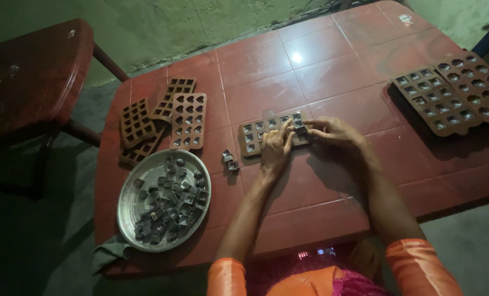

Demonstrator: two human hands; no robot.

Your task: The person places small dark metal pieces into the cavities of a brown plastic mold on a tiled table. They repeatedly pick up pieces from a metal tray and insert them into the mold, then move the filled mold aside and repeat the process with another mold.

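Pressed mould (pixel 255 134) flat with left hand (pixel 275 149); right hand (pixel 335 133) pinched a chocolate (pixel 299 127) at its 3 o'clock end. Best lifted straight, gently. Tray (pixel 125 204) at 8 o'clock.

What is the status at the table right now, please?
Left hand and right hand both pressing on the brown mould tray. Loose pieces beside it. Metal plate of pieces at left, apart.
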